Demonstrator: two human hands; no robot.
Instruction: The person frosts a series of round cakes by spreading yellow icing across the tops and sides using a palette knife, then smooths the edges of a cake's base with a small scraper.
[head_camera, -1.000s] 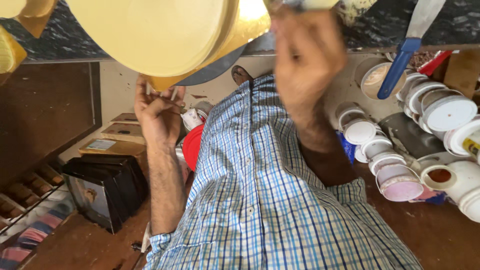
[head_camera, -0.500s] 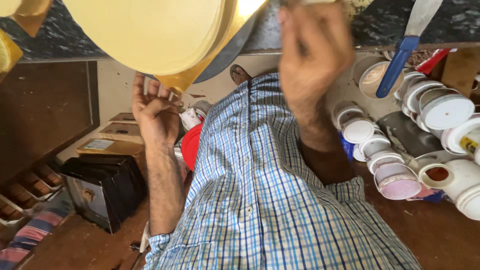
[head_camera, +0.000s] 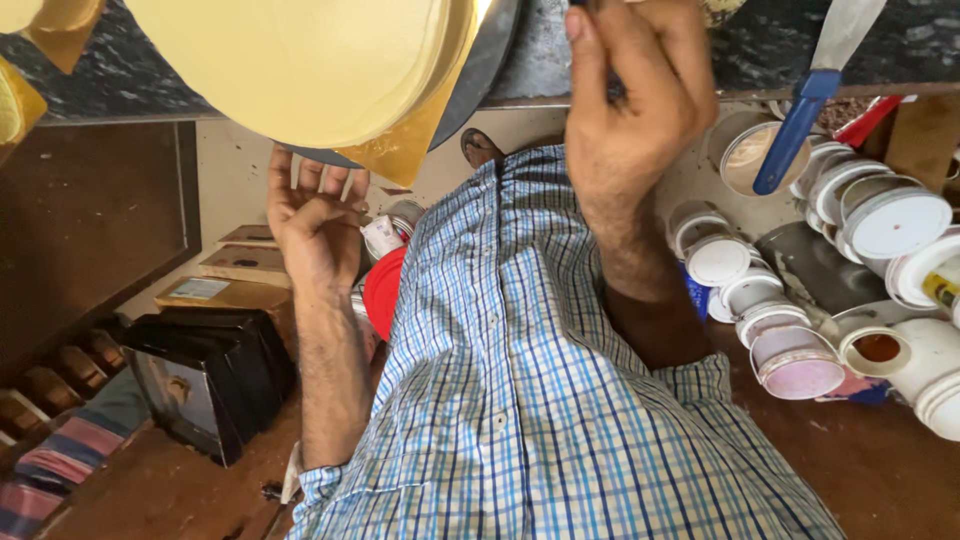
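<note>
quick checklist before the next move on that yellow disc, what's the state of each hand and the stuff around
1. Left hand under the yellow disc: fingers spread at its lower rim, supporting it: ok.
2. Right hand closed on a thin dark tool: fingers are pinched, but the tool is mostly hidden: cannot tell what it is.
3. Gold sheet at the disc's edge: one corner hangs past the rim, not lying flat: not ok.
4. Blue-handled scraper lies apart from both hands: ok.
5. White jars beside the right forearm: crowded close together, some without lids: not ok.
</note>
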